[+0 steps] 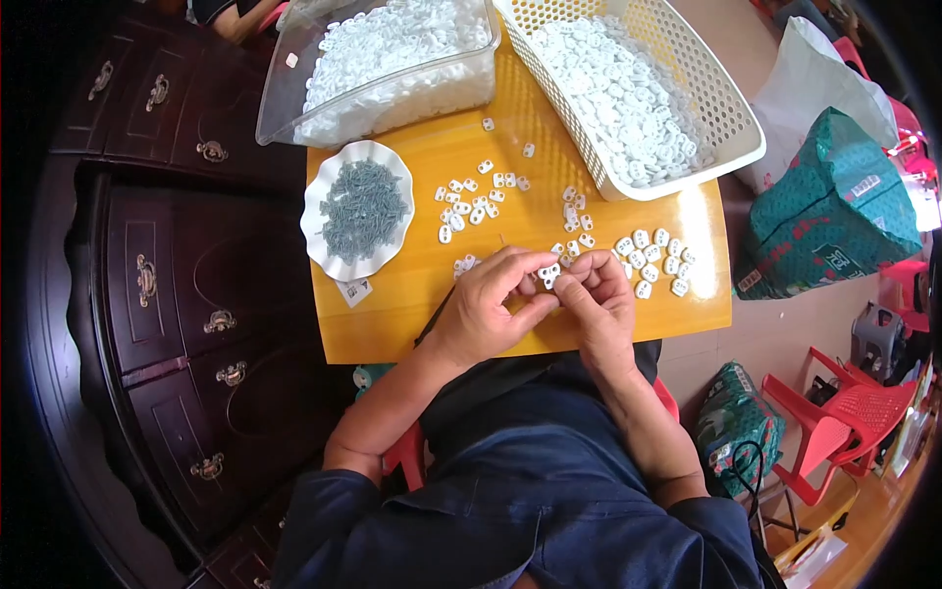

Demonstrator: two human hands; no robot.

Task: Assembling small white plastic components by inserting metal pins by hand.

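Near the table's front edge my left hand (497, 299) and my right hand (601, 302) meet, both with fingers closed. Between their fingertips is a small white plastic piece with dark holes (549, 274), pinched from both sides. A thin pin seems to stick up by my left fingers, too fine to make out. Just beyond my hands lie loose small white pieces with holes (478, 204) in scattered groups. To the right of my right hand is a cluster of rounder white pieces (651, 257) with dark marks. A white scalloped plate (312, 218) holds many grey screw-like pins (361, 208).
A clear plastic bin (392, 118) and a cream perforated basket (677, 183), both full of white pieces, stand at the back of the yellow table (392, 329). Dark wooden cabinets (147, 275) line the left. Teal bags (824, 211) and a red plastic chair (844, 412) are on the right.
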